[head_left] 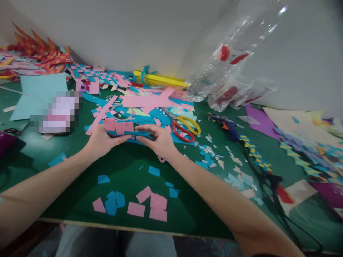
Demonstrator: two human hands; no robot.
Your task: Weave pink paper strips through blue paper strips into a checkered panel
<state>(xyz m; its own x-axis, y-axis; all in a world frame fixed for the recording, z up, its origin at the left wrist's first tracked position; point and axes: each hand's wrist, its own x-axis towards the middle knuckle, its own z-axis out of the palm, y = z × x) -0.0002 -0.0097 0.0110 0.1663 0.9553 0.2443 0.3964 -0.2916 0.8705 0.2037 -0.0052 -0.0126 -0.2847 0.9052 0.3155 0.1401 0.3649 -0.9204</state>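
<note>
Between my two hands is a woven strip of pink and blue paper [124, 127], held a little above the green table. My left hand [103, 142] pinches its left end, with the thumb along the near edge. At the blue right end, my right hand [158, 140] has its thumb below and fingers above, closed on the paper. Just right of that hand lie scissors [184, 130] with red and yellow handles. Behind the hands, a roll of clear tape [122, 112] rests among pink strips [144, 101] and blue strips.
Pink paper pieces [136, 209] and blue pieces [114, 202] lie near the table's front edge. A large clear plastic bottle [227, 53] leans at the wall. Light-blue paper [43, 84] and a blurred-out device [59, 114] are left. A dark cable [257, 171] runs along the right.
</note>
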